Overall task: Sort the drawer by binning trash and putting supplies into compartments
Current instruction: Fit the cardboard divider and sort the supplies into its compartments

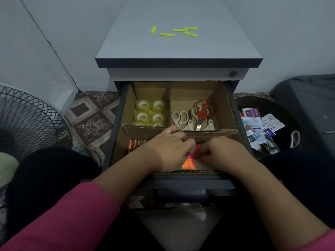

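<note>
- The drawer is pulled out toward me, and a cardboard insert splits it into compartments.
- In the drawer's back left compartment sit the tape rolls, clear ones, packed close in two rows.
- In the drawer's back right compartment lie the scissors: beige-handled pairs side by side, with a red-handled pair across them.
- In the drawer's front compartment, at its left end, lie the batteries, orange and black, partly hidden by my left wrist.
- Near the middle of that front compartment are the sticky notes, a bright stack of orange, pink and green, partly under my fingers.
- My left hand has its fingers curled down onto the sticky notes; it seems to pinch them.
- My right hand meets it from the other side, fingertips curled on the same stack.
- Both hands cover most of the front compartment, so I cannot tell what else lies there.
- Right of the drawer, on the floor, stands the bin, dark and round, holding torn wrappers and paper scraps.
- Above the drawer, on the cabinet top, lie four yellow strips, two of them touching.
- Left of the drawer, a fan stands on the patterned tile floor.
</note>
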Motion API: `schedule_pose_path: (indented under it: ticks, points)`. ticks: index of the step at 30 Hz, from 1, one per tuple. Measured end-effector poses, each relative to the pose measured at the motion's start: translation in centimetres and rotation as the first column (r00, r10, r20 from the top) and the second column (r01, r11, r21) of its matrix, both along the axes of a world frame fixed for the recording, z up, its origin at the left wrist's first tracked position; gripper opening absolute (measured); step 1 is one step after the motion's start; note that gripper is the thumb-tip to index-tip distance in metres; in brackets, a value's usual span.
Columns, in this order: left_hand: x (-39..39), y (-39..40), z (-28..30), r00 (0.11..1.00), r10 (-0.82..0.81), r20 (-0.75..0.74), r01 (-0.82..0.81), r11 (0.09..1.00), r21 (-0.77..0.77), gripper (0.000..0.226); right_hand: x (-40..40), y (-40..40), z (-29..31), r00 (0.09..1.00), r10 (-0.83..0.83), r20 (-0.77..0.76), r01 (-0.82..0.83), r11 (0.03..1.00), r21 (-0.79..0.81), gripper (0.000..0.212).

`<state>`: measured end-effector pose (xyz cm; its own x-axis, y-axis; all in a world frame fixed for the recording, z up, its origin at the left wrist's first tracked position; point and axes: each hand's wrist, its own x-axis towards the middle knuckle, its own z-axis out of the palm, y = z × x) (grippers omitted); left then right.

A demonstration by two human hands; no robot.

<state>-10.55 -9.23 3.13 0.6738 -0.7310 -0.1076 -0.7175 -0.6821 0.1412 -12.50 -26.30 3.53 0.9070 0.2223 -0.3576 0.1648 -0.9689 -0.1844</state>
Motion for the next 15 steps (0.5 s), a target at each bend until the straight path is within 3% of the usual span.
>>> schedule_pose_path:
  ticks: [5,8,15]
  points:
    - [0.1,0.2,0.0,0.999,0.007,-0.043,-0.008,1.000,-0.027,0.025,0.1,-1.0,0.6,0.988,-0.152,0.015,0.149,0.981,0.127,0.017]
    - [0.1,0.2,0.0,0.999,0.005,-0.040,-0.006,0.999,-0.041,0.025,0.3,-2.0,1.0,0.949,-0.304,0.090,0.292,0.949,0.119,0.019]
    - [0.1,0.2,-0.1,1.000,0.004,-0.022,-0.005,0.999,-0.044,0.024,0.2,-1.6,0.6,0.935,-0.343,0.089,0.339,0.939,0.057,0.025]
